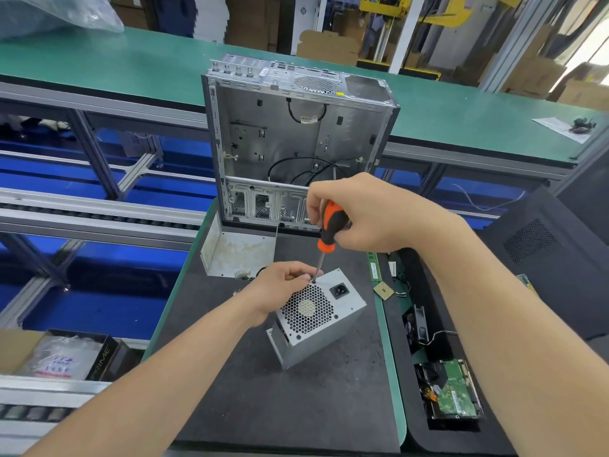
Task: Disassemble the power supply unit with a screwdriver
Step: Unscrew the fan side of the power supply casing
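Observation:
A grey metal power supply unit (316, 319) stands on end on the dark mat (263, 390), its fan grille and black power socket facing up. My left hand (280, 288) grips its far upper-left corner, fingers curled over the edge. My right hand (365, 212) holds an orange and black screwdriver (329, 229) nearly upright. Its thin shaft runs down to a screw at the grille's top corner, right beside my left fingertips.
An empty open computer case (296, 140) stands upright behind the mat. A bent metal plate (237, 249) lies in front of it. To the right sit memory sticks (375, 268), a small chip (384, 289), a fan (418, 324) and a hard drive (456, 390). A cardboard box (56, 354) is at lower left.

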Demonstrator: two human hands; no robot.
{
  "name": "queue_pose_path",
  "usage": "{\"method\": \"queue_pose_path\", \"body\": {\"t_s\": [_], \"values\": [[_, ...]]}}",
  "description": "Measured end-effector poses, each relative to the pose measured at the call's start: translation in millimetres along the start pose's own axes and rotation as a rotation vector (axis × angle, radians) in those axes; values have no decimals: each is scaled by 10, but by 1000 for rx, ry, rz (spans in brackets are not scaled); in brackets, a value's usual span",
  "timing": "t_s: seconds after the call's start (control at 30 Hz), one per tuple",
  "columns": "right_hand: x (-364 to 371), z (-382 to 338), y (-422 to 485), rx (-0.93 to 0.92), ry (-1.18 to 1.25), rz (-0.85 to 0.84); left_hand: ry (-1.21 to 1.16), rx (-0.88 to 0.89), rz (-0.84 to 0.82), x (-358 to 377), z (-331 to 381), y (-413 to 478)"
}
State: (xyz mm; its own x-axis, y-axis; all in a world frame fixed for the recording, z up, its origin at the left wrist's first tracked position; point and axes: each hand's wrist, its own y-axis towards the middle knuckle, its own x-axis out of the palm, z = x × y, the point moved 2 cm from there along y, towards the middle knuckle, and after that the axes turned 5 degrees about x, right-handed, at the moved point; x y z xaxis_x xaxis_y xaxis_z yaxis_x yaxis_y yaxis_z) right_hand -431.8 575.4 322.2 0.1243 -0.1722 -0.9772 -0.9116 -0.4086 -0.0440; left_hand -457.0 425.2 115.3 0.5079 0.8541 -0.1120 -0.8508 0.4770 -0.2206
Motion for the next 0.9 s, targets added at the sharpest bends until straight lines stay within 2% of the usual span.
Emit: {"method": "queue_pose_path", "body": {"t_s": [0.17,0.3,0.4,0.47,0.57,0.6,0.63,0.77,0.9], "values": [[63,-34,78,285,-305,117,64,107,-5,-4,-3,-29],[19,-57,57,30,-108,45,127,168,1,-9,-23,-48],[-42,-53,3,-37,39,-19,199,208,43,14,-15,-60],[9,-70,-11,27,-2,17,239,225,82,39,-6,-64],[63,-57,30,269,-286,154,298,245,128,68,8,-79],[63,-53,51,315,-314,175,317,251,137,75,11,-85],[66,-63,61,304,-296,172,331,254,142,79,13,-90],[33,-78,20,63,-72,86,338,249,147,75,13,-88],[-13,-72,-29,24,37,16,341,255,143,83,10,-84]]}}
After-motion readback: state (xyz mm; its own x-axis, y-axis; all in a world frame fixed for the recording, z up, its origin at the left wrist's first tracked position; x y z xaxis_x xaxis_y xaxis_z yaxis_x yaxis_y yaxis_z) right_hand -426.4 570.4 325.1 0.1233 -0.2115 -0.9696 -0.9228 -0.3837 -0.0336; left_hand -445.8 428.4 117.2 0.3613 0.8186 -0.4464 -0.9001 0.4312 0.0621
